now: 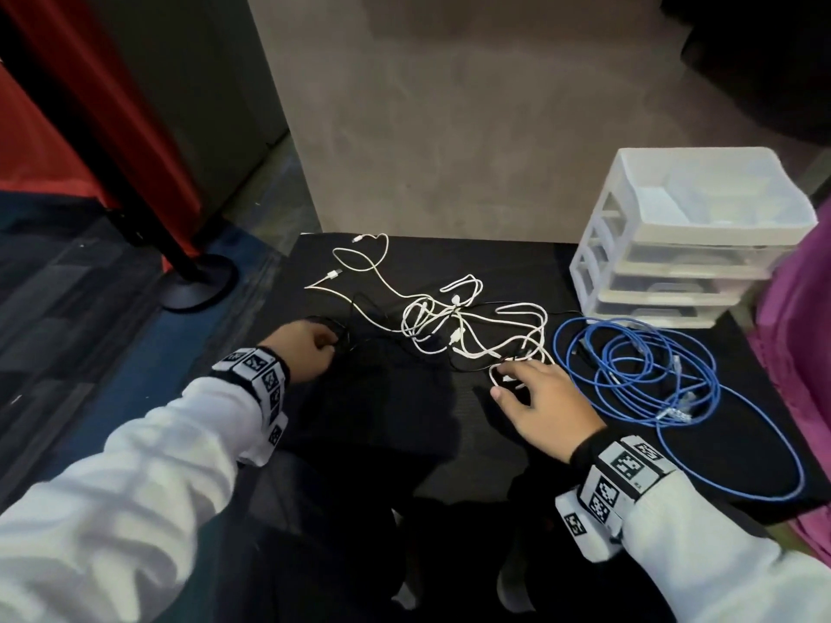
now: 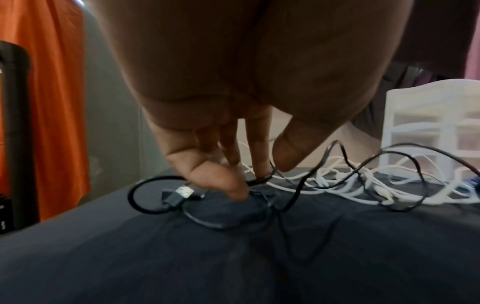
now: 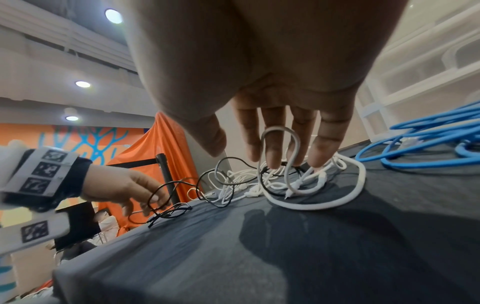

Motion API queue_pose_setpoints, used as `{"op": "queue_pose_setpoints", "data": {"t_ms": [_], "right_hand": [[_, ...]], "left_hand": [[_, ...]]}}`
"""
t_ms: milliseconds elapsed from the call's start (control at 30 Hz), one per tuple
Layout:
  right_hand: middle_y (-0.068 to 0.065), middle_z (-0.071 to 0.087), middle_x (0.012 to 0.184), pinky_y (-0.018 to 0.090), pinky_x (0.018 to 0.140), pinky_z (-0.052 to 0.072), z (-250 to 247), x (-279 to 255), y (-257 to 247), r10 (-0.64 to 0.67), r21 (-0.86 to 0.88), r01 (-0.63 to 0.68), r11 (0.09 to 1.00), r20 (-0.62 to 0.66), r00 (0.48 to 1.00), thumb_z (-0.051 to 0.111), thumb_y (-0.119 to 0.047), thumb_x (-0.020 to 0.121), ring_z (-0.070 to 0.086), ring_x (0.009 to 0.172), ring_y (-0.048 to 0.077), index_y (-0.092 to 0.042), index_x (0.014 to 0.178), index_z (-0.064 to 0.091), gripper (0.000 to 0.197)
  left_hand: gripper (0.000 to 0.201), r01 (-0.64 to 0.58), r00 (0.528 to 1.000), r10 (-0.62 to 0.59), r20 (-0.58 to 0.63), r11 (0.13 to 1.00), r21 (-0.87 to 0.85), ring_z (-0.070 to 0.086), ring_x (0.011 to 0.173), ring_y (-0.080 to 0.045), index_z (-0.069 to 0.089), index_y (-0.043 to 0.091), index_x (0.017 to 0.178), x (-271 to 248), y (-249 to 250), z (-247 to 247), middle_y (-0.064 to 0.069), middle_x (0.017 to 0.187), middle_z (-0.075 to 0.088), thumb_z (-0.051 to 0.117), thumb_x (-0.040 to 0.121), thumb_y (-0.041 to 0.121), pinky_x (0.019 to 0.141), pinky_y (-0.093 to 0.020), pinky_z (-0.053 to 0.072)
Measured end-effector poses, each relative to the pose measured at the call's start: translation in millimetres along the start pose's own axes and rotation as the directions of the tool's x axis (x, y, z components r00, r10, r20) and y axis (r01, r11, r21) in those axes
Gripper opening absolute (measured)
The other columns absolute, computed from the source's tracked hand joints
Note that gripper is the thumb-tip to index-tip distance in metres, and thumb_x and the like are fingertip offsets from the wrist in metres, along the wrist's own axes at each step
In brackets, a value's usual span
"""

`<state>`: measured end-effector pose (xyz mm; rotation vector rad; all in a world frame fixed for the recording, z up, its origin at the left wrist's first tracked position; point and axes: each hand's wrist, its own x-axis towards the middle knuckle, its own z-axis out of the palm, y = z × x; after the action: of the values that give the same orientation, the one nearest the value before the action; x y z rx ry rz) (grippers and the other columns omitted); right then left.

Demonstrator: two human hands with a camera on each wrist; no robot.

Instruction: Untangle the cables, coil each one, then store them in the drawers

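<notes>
A tangle of white cables [image 1: 454, 326] lies mid-table, threaded by a thin black cable [image 1: 346, 339]. My left hand [image 1: 314, 348] reaches down at the tangle's left end. In the left wrist view, index finger and thumb of this hand [image 2: 270, 168] close round a loop of the black cable [image 2: 145, 197], beside its USB plug [image 2: 179, 194]. My right hand [image 1: 517, 379] rests with spread, straight fingers on the white cables [image 3: 319, 197]; one white loop arches in front of its fingers [image 3: 272, 152]. A loose blue cable [image 1: 638, 366] lies to the right. The white drawer unit [image 1: 674, 263] stands at the back right.
The table is covered by a black cloth [image 1: 404, 420]; its front and left edges are close. A black post base [image 1: 198, 281] and a red drape [image 1: 90, 128] stand on the floor to the left. Pink fabric [image 1: 800, 353] hangs at the right edge.
</notes>
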<state>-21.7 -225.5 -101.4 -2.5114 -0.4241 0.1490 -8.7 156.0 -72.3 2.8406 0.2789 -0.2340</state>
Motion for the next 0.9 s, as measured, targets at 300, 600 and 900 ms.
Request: {"op": "queue_pose_setpoints", "data": {"t_ms": [300, 600, 900], "right_hand": [[-0.007, 0.075, 0.109, 0.029, 0.097, 0.054, -25.8, 7.6, 0.6, 0.067, 0.33, 0.003, 0.944, -0.201, 0.977, 0.054, -0.002, 0.099, 0.072, 0.102, 0.013, -0.03, 0.11, 0.075, 0.037], [-0.002, 0.074, 0.119, 0.03, 0.082, 0.059, -112.8, 4.9, -50.8, -0.019, 0.539, 0.282, 0.793, -0.442, 0.897, 0.043, 0.0, 0.107, 0.074, 0.093, 0.02, -0.016, 0.121, 0.071, 0.036], [0.005, 0.075, 0.119, 0.033, 0.086, 0.058, -141.0, -19.8, -73.8, -0.202, 0.61, 0.366, 0.703, -0.322, 0.925, 0.042, 0.003, 0.108, 0.073, 0.1, 0.029, -0.01, 0.116, 0.071, 0.033]], "left_hand": [[0.032, -0.059, 0.961, 0.022, -0.276, 0.99, -0.129, 0.059, 0.117, -0.019, 0.064, 0.033, 0.125, -17.2, 14.3, 8.3, 0.008, 0.125, 0.059, 0.046, 0.1, 0.042, 0.101, -0.036, 0.047], [0.016, -0.371, 0.887, 0.135, -0.442, 0.778, -0.507, 0.063, 0.088, -0.009, 0.074, 0.029, 0.104, -43.1, 117.0, 5.0, 0.011, 0.096, 0.071, 0.06, 0.098, 0.024, 0.087, -0.029, 0.05], [0.078, -0.337, 0.921, 0.357, -0.159, 0.519, -0.785, 0.048, 0.047, -0.01, 0.028, 0.038, 0.156, -46.0, 213.9, 44.6, -0.011, 0.1, 0.062, 0.068, 0.092, 0.021, 0.052, -0.02, 0.046]]}}
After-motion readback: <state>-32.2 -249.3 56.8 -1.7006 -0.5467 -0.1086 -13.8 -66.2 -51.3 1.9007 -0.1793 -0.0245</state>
